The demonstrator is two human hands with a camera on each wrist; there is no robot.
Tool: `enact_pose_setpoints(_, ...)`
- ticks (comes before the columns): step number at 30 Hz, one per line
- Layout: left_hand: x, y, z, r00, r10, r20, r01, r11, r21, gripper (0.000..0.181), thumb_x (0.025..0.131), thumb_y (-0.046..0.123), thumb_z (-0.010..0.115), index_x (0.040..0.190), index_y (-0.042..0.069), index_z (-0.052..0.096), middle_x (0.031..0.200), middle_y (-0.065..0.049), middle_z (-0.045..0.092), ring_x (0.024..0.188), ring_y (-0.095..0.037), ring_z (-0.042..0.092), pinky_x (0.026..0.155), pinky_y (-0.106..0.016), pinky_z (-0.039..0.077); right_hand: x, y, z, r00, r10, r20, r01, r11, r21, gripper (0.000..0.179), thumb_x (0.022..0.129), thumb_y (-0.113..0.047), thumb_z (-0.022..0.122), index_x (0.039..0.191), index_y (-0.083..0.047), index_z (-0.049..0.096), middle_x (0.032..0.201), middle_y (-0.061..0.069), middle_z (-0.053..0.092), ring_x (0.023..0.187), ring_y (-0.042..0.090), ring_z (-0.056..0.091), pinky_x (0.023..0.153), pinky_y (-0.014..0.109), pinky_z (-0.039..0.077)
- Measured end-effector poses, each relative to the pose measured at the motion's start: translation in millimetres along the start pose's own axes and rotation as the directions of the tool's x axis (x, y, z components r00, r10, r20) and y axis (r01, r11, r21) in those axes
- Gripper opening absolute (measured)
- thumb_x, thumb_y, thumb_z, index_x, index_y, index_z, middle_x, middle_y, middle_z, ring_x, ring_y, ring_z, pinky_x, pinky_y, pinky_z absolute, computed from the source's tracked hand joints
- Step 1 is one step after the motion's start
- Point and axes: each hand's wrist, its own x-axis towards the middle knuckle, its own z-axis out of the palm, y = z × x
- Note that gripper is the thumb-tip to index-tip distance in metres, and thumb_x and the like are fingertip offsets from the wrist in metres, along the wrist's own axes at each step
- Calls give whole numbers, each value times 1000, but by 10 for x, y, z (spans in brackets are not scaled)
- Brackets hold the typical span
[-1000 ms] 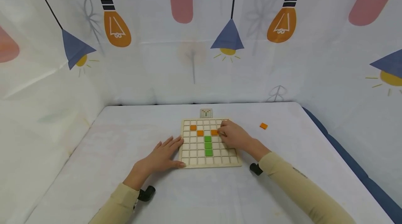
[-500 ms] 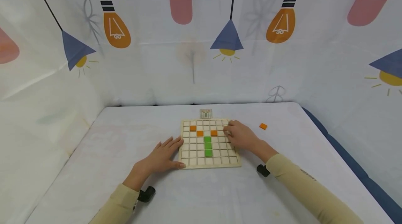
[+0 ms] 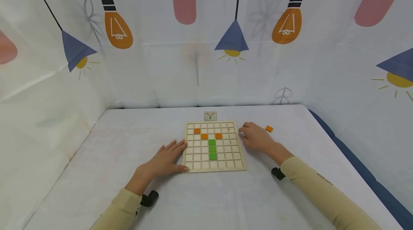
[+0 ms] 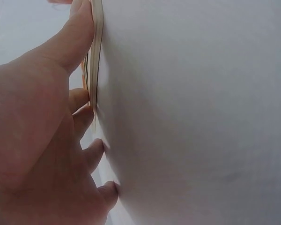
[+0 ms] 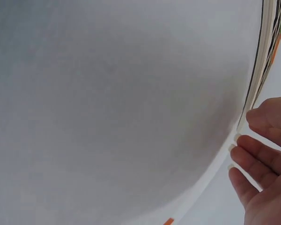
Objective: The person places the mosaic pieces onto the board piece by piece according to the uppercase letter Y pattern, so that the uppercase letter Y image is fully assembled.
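Note:
A square wooden grid board (image 3: 227,156) lies on the table in the head view. Three orange tiles sit in its upper cells, among them one orange tile (image 3: 218,135) right of the middle. Below them, three green tiles form a column, with a green tile (image 3: 212,149) at its centre. My left hand (image 3: 166,160) rests at the board's left edge, fingers spread and thumb at the lower corner. Just off the right edge is my right hand (image 3: 257,137), its fingers loosely bent with nothing between them in the right wrist view. A loose orange tile (image 3: 269,128) lies close beyond that hand.
Behind the board lies a small card (image 3: 210,116) with a printed grid pattern. A white cloth (image 3: 148,76) with lamp drawings hangs behind the white table (image 3: 200,201). Dark blue material (image 3: 358,167) runs past the table's right edge.
My right hand has moved right, from the right orange tile on the board to beside the board, nearer the loose tile. That orange tile stays in its cell. The left hand keeps its place.

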Motion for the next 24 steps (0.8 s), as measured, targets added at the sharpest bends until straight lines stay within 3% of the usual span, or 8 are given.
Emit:
enact_pose_setpoints(8,-7,-25,7,1000,3,-10,-2,1000,8,95,86,61,67,159,17,26,167,-2,23,155,-36,15,120,-68,11,-29,127,-82,999,-15,-37,16,1000,15,26,90,-6,66,115,-1,72,111,12,68,105,29,63,92,43,54)
enact_pose_setpoints(24,0,-7,15,1000,-5,-8,5,1000,5,95,86,60,68,159,17,26,167,-2,22,155,-36,15,120,-67,11,-137,452,-177,999,47,-22,-48,998,-49,24,91,-7,65,113,0,72,112,16,68,107,35,64,92,50,53)
